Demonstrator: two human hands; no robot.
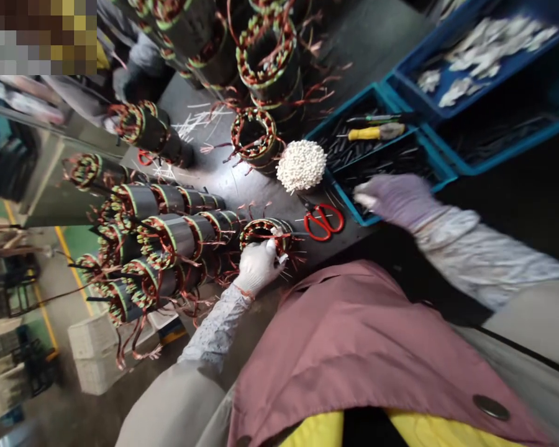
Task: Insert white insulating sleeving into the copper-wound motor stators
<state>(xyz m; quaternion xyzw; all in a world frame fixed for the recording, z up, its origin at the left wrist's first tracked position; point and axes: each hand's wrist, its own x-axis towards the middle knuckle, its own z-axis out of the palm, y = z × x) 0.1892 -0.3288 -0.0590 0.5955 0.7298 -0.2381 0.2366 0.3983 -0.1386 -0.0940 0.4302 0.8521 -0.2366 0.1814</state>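
A motor stator (pixel 266 231) with copper windings and loose lead wires stands upright at the table's near edge. My left hand (pixel 259 266), in a white glove, is closed at its near rim, fingers bent over the windings and leads. In a purple glove with pale fingertips, my right hand (pixel 398 200) is over the near edge of a blue divided bin (pixel 364 218) of short black tubes. Its fingers are pressed together; whatever they hold is hidden. Red-handled scissors (pixel 323 221) lie between my hands, beside a bundle of thin white sticks or tubes (pixel 302 165).
Several stators (pixel 168 239) lie stacked on the left, and others (pixel 268 62) stand at the back. A yellow-handled tool (pixel 376 132) rests across the bin. Behind it, a blue crate (pixel 475 93) holds white pieces. Another person's sleeve (pixel 81 102) shows at far left.
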